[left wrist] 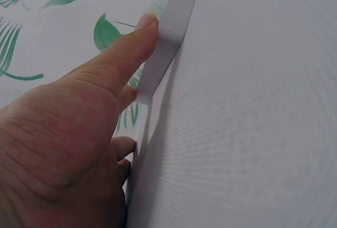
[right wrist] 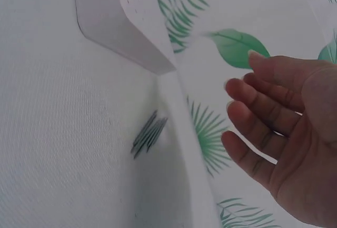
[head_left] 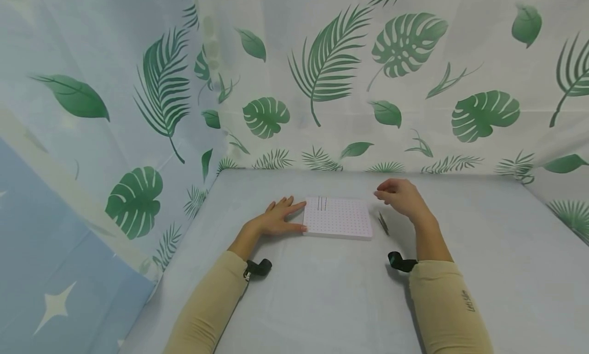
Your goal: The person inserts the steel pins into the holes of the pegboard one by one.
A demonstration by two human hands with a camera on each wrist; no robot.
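Left hand [head_left: 276,219]: fingers spread, thumb and forefinger against the board's left side, not gripping.
Right hand [head_left: 401,196]: raised, beyond the board's right side; fingers loosely bent, apart, no stick visible in them.
Board [head_left: 342,221]: on the table [head_left: 317,297], between my hands; three thin sticks [head_left: 321,204] look upright near its far left corner.
Slip risk: I brace one side only; a sideways push could slide or swing it.
Scatter risk: loose sticks [head_left: 384,224] lie bunched just right of the board; a clumsy pinch could spread them.
Knock risk: upright sticks are slim; a brushing finger could tip them.
Board make: pale flat slab, thick smooth sides, rounded corner, dotted top, probably holes.
Stick make: dark, straight, narrow; metal or plastic, can't tell.
Table top: white, fine woven-looking grain.
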